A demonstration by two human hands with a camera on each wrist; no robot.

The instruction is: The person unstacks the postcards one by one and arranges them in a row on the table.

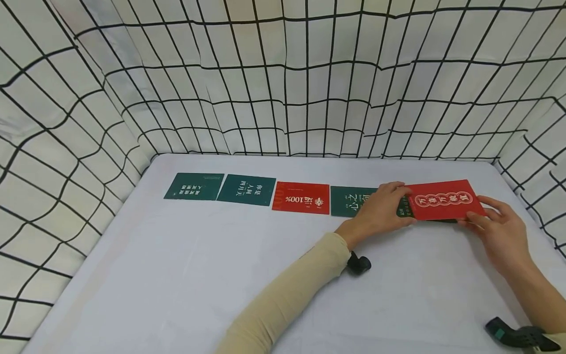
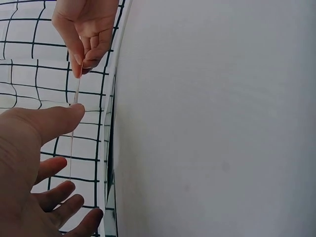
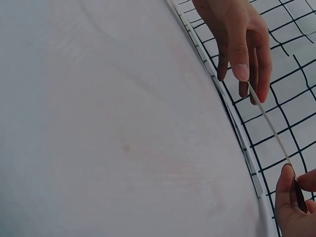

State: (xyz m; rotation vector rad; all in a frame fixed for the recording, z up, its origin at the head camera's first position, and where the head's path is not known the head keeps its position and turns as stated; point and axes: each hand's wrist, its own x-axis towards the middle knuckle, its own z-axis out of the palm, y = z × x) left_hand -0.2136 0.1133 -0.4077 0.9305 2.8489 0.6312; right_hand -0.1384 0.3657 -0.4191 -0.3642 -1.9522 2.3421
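Note:
A red card [image 1: 444,199] with pale lettering is held just above the white table [image 1: 185,275] at the right end of a row of cards. My left hand [image 1: 400,206] grips its left edge and my right hand [image 1: 475,212] pinches its right edge. In the left wrist view the red card [image 2: 76,94] is edge-on between my left thumb [image 2: 54,121] and the right hand [image 2: 86,29]. The right wrist view shows the red card [image 3: 269,121] as a thin strip between both hands. A dark green edge [image 1: 404,210] peeks out beneath it.
Laid out to the left are two green cards [image 1: 193,186] [image 1: 246,190], a red "100%" card [image 1: 301,197] and a green card [image 1: 349,201] partly under my left hand. Grid-patterned cloth walls [image 1: 283,88] enclose the table on three sides.

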